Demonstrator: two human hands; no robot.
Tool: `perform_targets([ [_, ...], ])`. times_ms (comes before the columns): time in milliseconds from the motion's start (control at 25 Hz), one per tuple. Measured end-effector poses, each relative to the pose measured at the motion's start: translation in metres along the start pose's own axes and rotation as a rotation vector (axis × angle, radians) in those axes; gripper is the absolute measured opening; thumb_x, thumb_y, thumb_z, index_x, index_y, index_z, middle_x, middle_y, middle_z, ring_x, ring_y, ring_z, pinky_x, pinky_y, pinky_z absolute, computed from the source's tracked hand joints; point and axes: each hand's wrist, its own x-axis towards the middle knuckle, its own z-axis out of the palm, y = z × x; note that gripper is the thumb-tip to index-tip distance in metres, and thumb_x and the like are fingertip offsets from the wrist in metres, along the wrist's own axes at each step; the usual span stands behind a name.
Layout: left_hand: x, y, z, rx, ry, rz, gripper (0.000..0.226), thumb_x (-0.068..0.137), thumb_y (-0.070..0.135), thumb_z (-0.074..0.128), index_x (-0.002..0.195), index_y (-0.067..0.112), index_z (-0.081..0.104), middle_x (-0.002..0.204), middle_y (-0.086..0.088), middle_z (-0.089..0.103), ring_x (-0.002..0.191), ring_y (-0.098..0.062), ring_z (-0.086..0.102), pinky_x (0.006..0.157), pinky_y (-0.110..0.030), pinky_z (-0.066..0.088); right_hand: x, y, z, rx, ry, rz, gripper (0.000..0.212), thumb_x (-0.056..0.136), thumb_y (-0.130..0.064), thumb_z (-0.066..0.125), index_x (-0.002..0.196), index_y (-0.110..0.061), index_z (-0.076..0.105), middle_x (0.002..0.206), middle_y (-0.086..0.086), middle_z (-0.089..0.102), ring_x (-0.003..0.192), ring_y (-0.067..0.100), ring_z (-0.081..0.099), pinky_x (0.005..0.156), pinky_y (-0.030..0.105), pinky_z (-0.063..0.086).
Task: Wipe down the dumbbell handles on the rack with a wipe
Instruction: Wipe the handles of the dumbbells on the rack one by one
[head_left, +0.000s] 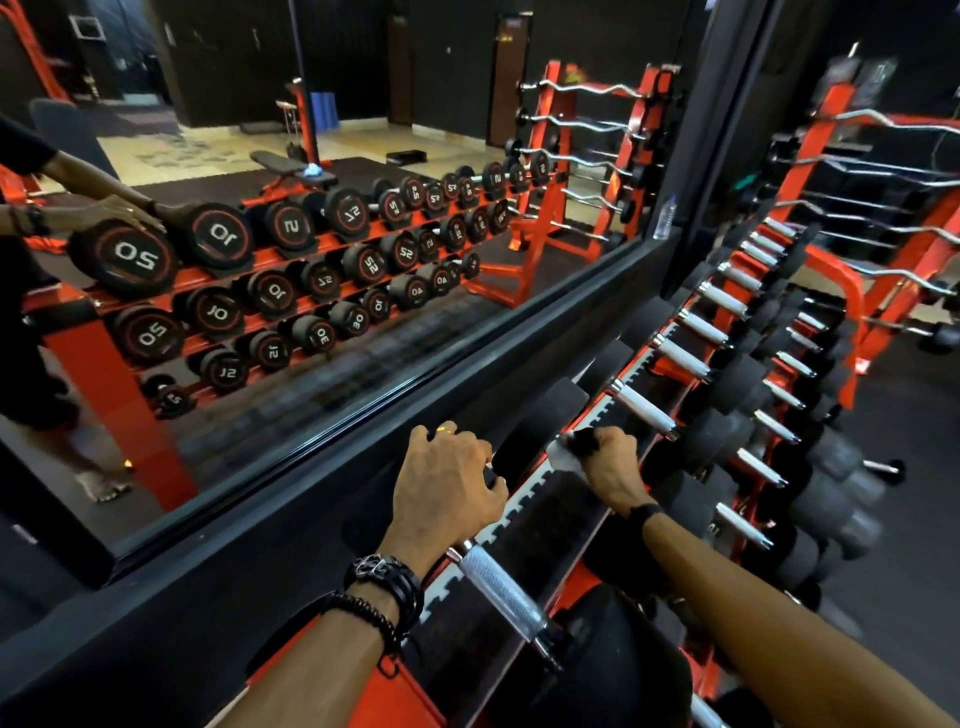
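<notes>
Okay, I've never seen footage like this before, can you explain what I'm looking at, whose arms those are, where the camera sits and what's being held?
This is one picture from a camera worn on a person's head, looking down at their own arms in a gym. The left hand rests on a black dumbbell head. The right hand has its fingers curled round a dumbbell handle, gripping something dark, probably the wipe. Below them is a red rack of dumbbells. On the left is a wall mirror reflecting the rack.

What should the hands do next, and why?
Probably slide the right hand with its wipe along the handle it grips, since the left hand steadies that dumbbell's head. The next handle waits up the rack.
</notes>
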Motion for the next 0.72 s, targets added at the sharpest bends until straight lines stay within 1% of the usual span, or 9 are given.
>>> perform_targets([
  [40, 0.000, 0.001, 0.000, 0.009, -0.007, -0.004, 0.036, 0.088, 0.055, 0.056, 0.104, 0.026, 0.071, 0.095, 0.012, 0.066, 0.093, -0.007, 0.055, 0.093, -0.032, 0.039, -0.001, -0.003, -0.002, -0.008, -0.005, 0.013, 0.026, 0.091, -0.015, 0.067, 0.082, 0.009, 0.071, 0.087, 0.025, 0.072, 0.079, 0.008, 0.062, 0.055, 0.012, 0.046],
  [120, 0.001, 0.001, 0.000, 0.012, -0.012, -0.014, 0.035, 0.087, 0.055, 0.056, 0.101, 0.027, 0.071, 0.093, 0.013, 0.066, 0.093, -0.006, 0.055, 0.092, -0.032, 0.039, -0.002, -0.007, 0.000, 0.003, -0.046, 0.039, 0.029, 0.095, -0.016, 0.063, 0.086, 0.010, 0.069, 0.094, 0.027, 0.070, 0.089, 0.018, 0.065, 0.062, 0.020, 0.045],
  [240, 0.000, 0.004, -0.003, 0.006, -0.012, -0.015, 0.035, 0.088, 0.055, 0.056, 0.101, 0.027, 0.071, 0.092, 0.013, 0.064, 0.089, -0.006, 0.053, 0.092, -0.031, 0.038, -0.003, -0.001, 0.005, -0.025, -0.079, 0.024, 0.042, 0.098, -0.034, 0.055, 0.070, -0.002, 0.061, 0.083, 0.019, 0.063, 0.083, 0.021, 0.063, 0.068, 0.032, 0.040],
  [360, -0.002, 0.003, -0.005, -0.009, -0.015, -0.022, 0.034, 0.089, 0.053, 0.057, 0.102, 0.025, 0.071, 0.095, 0.010, 0.064, 0.084, -0.006, 0.044, 0.093, -0.030, 0.038, -0.007, 0.004, 0.009, -0.170, -0.021, -0.025, 0.010, 0.097, -0.012, 0.055, 0.095, -0.003, 0.055, 0.096, 0.010, 0.042, 0.091, 0.029, 0.049, 0.081, 0.028, 0.034],
  [440, -0.002, 0.004, -0.006, -0.016, -0.008, -0.021, 0.034, 0.089, 0.053, 0.058, 0.102, 0.025, 0.071, 0.094, 0.010, 0.064, 0.082, -0.005, 0.040, 0.092, -0.030, 0.039, -0.016, 0.004, 0.013, -0.198, 0.060, -0.144, 0.008, 0.095, -0.010, 0.049, 0.097, -0.003, 0.052, 0.093, 0.009, 0.042, 0.085, 0.025, 0.045, 0.079, 0.035, 0.038],
  [480, -0.002, 0.004, -0.006, -0.019, -0.009, -0.019, 0.034, 0.089, 0.053, 0.057, 0.102, 0.025, 0.071, 0.093, 0.011, 0.064, 0.083, -0.005, 0.042, 0.093, -0.030, 0.038, -0.020, 0.004, 0.018, -0.249, 0.099, -0.202, 0.014, 0.093, -0.013, 0.046, 0.096, -0.002, 0.055, 0.090, 0.011, 0.047, 0.082, 0.026, 0.047, 0.078, 0.041, 0.043],
  [560, -0.002, 0.004, -0.005, -0.024, -0.013, -0.014, 0.034, 0.089, 0.054, 0.057, 0.103, 0.026, 0.071, 0.094, 0.012, 0.064, 0.087, -0.006, 0.048, 0.093, -0.031, 0.038, -0.029, 0.005, 0.028, -0.581, 0.123, -0.237, 0.022, 0.087, -0.015, 0.053, 0.103, -0.003, 0.060, 0.090, 0.014, 0.058, 0.086, 0.031, 0.056, 0.093, 0.058, 0.042],
  [640, 0.000, 0.002, -0.004, -0.016, -0.008, -0.010, 0.035, 0.089, 0.054, 0.056, 0.104, 0.026, 0.071, 0.095, 0.012, 0.065, 0.089, -0.006, 0.051, 0.093, -0.031, 0.039, -0.035, 0.001, 0.035, -0.812, -0.032, -0.177, 0.048, 0.081, -0.026, 0.064, 0.122, -0.003, 0.055, 0.108, 0.013, 0.061, 0.105, 0.034, 0.056, 0.105, 0.066, 0.025],
  [720, 0.000, 0.001, -0.003, -0.013, -0.022, -0.019, 0.034, 0.089, 0.054, 0.057, 0.103, 0.026, 0.070, 0.094, 0.012, 0.063, 0.084, -0.006, 0.045, 0.093, -0.031, 0.039, -0.026, -0.001, 0.032, -0.795, -0.194, -0.087, 0.071, 0.082, -0.035, 0.065, 0.139, -0.005, 0.039, 0.130, 0.012, 0.051, 0.123, 0.033, 0.046, 0.108, 0.066, 0.019],
])
